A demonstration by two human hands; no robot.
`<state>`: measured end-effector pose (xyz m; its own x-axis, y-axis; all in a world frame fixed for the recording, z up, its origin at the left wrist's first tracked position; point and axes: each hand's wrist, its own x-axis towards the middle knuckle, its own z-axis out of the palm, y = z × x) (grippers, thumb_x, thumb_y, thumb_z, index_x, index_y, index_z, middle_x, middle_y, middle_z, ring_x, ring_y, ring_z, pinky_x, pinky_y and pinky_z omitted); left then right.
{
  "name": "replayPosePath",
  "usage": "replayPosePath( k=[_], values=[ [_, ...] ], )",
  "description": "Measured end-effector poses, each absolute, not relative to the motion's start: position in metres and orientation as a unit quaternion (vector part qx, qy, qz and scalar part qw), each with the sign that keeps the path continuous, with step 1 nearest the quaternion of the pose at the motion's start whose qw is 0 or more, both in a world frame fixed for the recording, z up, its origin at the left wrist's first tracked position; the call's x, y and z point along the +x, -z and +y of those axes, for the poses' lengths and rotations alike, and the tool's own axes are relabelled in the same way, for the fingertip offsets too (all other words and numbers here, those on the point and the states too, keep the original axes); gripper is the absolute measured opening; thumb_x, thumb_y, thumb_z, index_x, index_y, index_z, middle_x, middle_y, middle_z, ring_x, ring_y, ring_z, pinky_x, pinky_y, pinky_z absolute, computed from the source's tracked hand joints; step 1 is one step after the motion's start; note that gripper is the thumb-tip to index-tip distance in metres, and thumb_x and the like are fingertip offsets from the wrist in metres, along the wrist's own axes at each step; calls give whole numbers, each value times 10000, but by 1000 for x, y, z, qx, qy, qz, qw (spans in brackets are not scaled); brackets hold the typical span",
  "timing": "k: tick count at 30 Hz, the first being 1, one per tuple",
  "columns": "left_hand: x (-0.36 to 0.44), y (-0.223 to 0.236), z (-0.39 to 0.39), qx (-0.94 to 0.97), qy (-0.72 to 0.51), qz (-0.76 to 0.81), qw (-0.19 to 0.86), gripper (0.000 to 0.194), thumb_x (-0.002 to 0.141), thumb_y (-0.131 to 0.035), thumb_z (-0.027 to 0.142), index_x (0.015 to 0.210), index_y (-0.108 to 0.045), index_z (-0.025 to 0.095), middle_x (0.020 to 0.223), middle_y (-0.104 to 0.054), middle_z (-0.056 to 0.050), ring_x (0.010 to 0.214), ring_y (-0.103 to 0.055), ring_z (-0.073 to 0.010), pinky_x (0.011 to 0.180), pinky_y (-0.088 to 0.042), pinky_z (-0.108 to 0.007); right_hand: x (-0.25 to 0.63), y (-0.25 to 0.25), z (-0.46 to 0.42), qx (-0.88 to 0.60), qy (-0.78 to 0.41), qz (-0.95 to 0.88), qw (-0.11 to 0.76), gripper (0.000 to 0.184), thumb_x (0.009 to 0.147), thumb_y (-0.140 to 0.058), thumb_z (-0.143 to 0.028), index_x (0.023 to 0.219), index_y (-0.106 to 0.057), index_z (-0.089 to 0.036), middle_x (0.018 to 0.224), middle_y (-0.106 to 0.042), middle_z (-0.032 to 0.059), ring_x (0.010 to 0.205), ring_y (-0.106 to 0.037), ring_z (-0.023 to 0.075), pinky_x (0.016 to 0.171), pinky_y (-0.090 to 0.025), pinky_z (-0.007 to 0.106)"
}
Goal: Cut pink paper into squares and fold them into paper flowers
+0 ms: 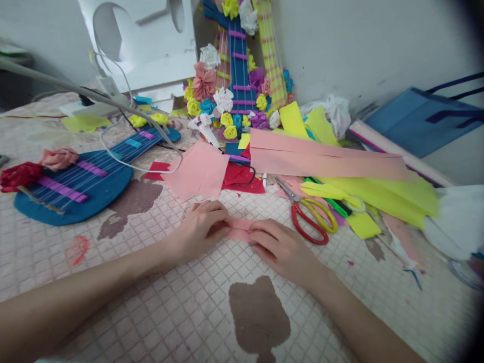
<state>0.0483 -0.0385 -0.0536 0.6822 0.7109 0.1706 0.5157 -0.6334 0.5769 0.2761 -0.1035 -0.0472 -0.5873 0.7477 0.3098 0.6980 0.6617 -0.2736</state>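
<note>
Between my two hands a small piece of pink crepe paper (239, 229) lies low over the quilted tablecloth, a line or fold running across it. My left hand (206, 224) pinches its left end, fingers curled and thumb underneath. At the right end, my right hand (282, 244) grips it with fingers closed together. Just beyond my left hand are several pink paper squares (200, 171). Scissors (308, 217) with red and yellow handles lie to the right of my right hand.
A blue toy guitar (75, 186) with paper roses lies at left. More decorated guitars (240, 65) lean at the back, beside a white glue gun (204, 126). Long pink paper (325, 159) and yellow sheets (393, 196) cover the right. A white cable (132, 108) arches over the left side.
</note>
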Motion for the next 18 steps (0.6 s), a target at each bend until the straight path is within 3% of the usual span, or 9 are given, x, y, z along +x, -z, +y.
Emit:
replayPosePath(
  k=[4, 10, 14, 18],
  values=[
    [48, 55, -39, 883, -194, 348, 249, 118, 864, -523, 237, 901, -624, 186, 917, -584, -40, 884, -540, -186, 803, -399, -331, 271, 47, -103, -401, -31, -894, 196, 247, 870, -473, -86, 1073, -573, -183, 1021, -619, 68, 922, -567, 198, 806, -517, 358],
    [48, 56, -41, 886, -194, 354, 231, 256, 711, -715, 314, 918, -620, 196, 949, -585, -34, 927, -529, -221, 848, -379, -385, 267, 53, -101, -419, -31, -882, 216, 227, 865, -472, -86, 1052, -571, -167, 1037, -611, 82, 904, -573, 199, 793, -510, 351],
    [48, 57, -40, 879, -216, 352, 237, 65, 798, -606, 203, 859, -620, 187, 903, -602, -28, 883, -548, -188, 804, -397, -334, 265, 55, -100, -444, -77, -858, 248, 133, 887, -477, -124, 953, -581, -175, 998, -607, 74, 890, -573, 183, 791, -496, 328],
    [48, 57, -37, 875, -233, 346, 247, 103, 856, -523, 178, 838, -625, 178, 868, -621, -28, 836, -565, -164, 770, -406, -301, 265, 56, -98, -491, -163, -803, 295, 99, 884, -482, -129, 891, -561, -187, 918, -569, 48, 841, -565, 153, 738, -478, 281]
  ],
)
